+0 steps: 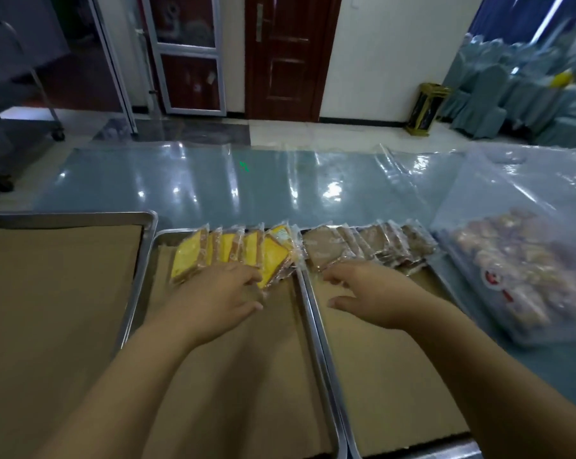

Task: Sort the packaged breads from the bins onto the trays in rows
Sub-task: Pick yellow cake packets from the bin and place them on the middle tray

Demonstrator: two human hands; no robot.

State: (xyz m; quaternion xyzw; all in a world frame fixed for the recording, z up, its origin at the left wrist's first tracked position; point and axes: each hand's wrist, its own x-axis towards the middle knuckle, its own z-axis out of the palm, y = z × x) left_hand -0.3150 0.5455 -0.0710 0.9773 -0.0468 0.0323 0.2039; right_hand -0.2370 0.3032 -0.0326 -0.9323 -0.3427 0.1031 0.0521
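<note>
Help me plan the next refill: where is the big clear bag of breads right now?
Head view: the clear bag lies on the table at far right, beside the right tray and just right of the row of brown packaged breads.

The left hand [218, 294] is reaching forward palm down, its fingers [243, 276] loosely extended toward the right hand [377, 294], thumb spread nearer the body. The right hand is mirroring it, fingers slightly bent and pointing leftward, the two hands staying apart.
</note>
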